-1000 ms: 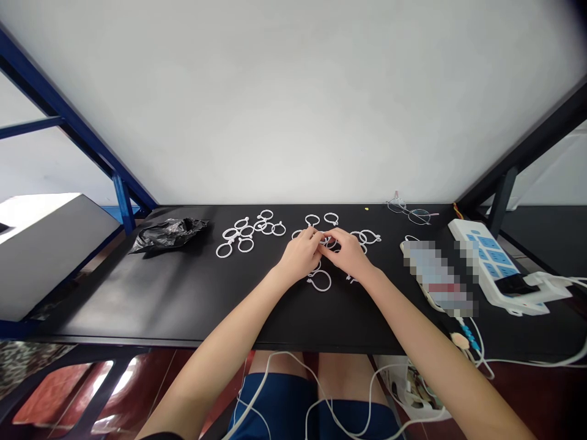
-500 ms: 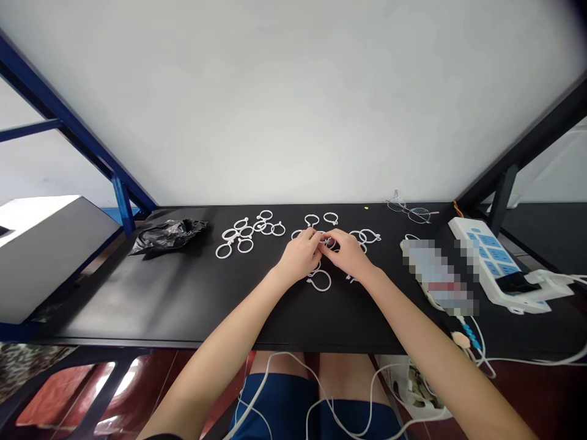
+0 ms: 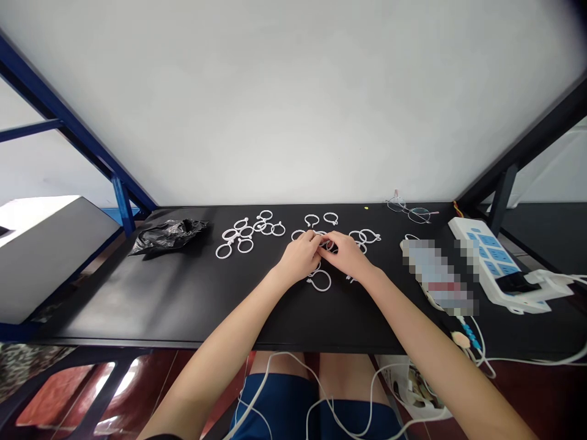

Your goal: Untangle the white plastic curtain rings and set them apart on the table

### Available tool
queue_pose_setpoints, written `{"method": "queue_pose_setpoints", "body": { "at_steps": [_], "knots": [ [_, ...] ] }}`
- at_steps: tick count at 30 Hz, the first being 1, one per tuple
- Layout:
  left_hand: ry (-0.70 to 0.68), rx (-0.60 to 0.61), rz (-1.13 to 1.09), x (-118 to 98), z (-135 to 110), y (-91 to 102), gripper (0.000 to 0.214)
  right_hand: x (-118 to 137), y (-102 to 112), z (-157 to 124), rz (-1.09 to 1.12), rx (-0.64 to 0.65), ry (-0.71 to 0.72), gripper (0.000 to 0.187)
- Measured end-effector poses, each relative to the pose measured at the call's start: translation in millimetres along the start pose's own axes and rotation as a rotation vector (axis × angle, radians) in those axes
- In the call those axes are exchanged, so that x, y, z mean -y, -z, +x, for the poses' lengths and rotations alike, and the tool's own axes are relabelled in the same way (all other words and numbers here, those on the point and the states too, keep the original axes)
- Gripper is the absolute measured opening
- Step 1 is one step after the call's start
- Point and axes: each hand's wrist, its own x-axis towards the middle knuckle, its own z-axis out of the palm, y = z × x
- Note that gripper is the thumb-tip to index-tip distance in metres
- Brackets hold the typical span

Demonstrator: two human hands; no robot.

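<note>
My left hand [image 3: 300,255] and my right hand [image 3: 347,252] meet above the middle of a black table [image 3: 192,293]. Their fingers pinch together at a white plastic ring [image 3: 325,243], mostly hidden by the fingertips. Loose white rings with small clasps surround them: one large ring [image 3: 322,280] lies nearer to me, two more [image 3: 331,217] lie behind, and an overlapping few [image 3: 367,236] rest to the right. Further left spreads a group of several linked or overlapping rings [image 3: 245,245]; which of these, I cannot tell.
A crumpled black plastic bag [image 3: 169,237] lies at the left, near a white box [image 3: 50,244]. To the right are eyeglasses [image 3: 419,214], a blurred-out phone [image 3: 438,275] with a cable, and a power strip [image 3: 493,256]. White cables [image 3: 339,418] hang over my lap.
My fingers have shifted slightly at the ring, the right fingertips a little lower and closer in. The loose rings and other things stay where they were.
</note>
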Motion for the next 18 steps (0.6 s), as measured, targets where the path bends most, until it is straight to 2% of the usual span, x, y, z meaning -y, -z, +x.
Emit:
{"method": "queue_pose_setpoints", "body": {
  "at_steps": [18],
  "knots": [
    [-0.001,0.039,0.018,-0.8,0.4,0.3,0.033,-0.2,-0.6,-0.8,-0.032,0.023,0.004,0.009]
  ]
}}
